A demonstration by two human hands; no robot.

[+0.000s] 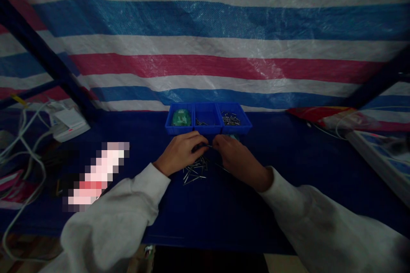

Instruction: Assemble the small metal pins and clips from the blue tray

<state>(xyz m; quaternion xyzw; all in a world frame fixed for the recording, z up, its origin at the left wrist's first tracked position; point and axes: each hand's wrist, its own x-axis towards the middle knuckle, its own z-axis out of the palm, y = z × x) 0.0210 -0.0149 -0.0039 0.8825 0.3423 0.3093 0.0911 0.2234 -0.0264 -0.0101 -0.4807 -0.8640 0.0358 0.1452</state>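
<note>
In front of the bins, my left hand (181, 152) and my right hand (237, 158) are close together with fingers pinched. A thin metal pin (209, 146) shows in the small gap between the fingertips, and both hands seem to grip it. Its ends are hidden by the fingers. Below my left hand lies a loose pile of thin metal pins (194, 172). Just beyond stand three joined blue bins: the left bin (179, 129) holds a green packet (182, 117), the middle bin (208, 129) a few pins, and the right bin (237, 129) many small metal pieces (231, 118).
Everything rests on a dark blue table (205, 217). White cables (30, 145) and a white box (72, 123) are at the left, near a blurred-out patch. A red packet (320, 114) and a grey-edged case (378, 162) lie at the right. Striped sheeting (224, 47) hangs behind.
</note>
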